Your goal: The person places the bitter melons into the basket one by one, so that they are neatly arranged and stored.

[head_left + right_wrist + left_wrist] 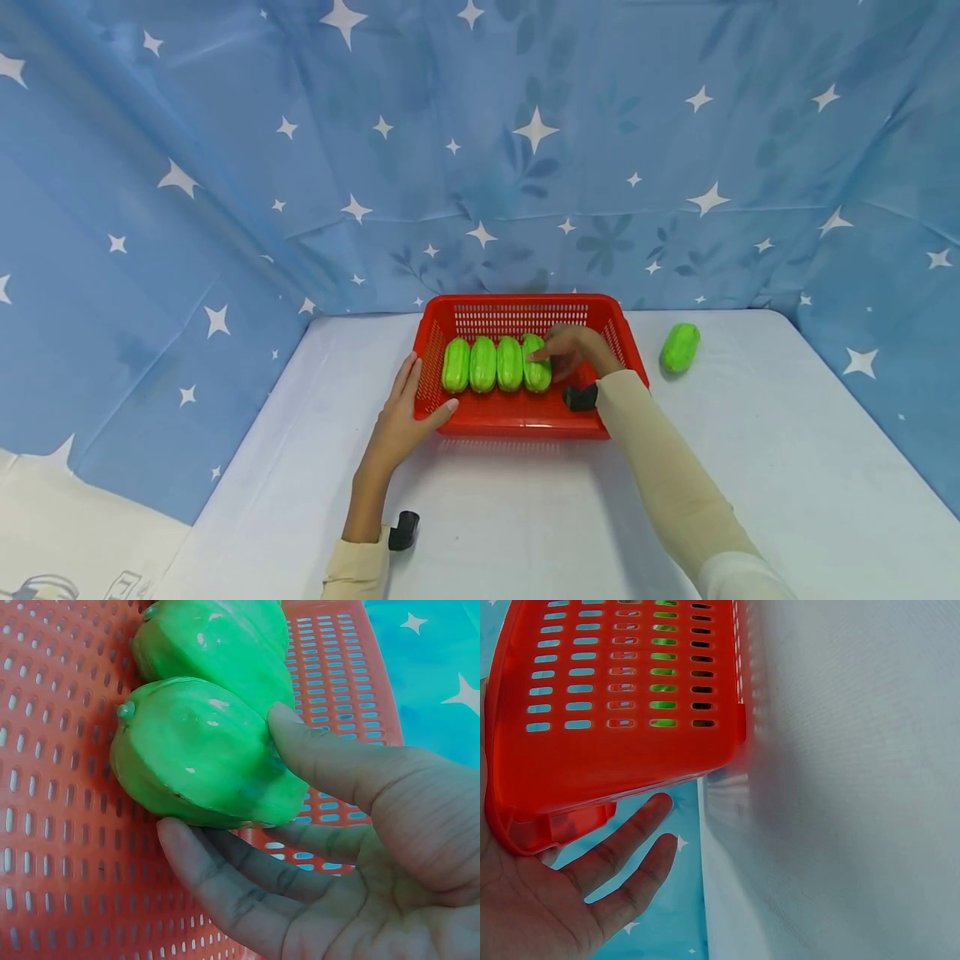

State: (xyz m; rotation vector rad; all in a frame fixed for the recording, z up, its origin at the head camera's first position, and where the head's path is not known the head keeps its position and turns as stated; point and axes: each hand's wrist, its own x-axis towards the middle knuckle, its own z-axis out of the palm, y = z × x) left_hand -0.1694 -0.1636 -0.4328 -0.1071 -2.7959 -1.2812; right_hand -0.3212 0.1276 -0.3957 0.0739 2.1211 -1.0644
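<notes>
Four-sided and red, a plastic basket [495, 421] with slotted walls stands on the white table. Inside it, several green papaya-shaped fruits [482, 365] lie side by side in a row. My right hand [572, 346] reaches into the basket and holds the rightmost fruit [202, 754], thumb on one side and fingers along the other. At the basket's left front corner, my left hand [401, 425] touches the rim with its thumb and fingers spread; in the left wrist view, two fingers [634, 881] extend past the basket, apart from it.
Another green papaya-shaped fruit [680, 347] lies on the white tabletop [765, 433], right of the basket. Behind the table hangs a blue cloth [465, 192] with white stars. Black wrist devices [403, 531] are worn on both wrists.
</notes>
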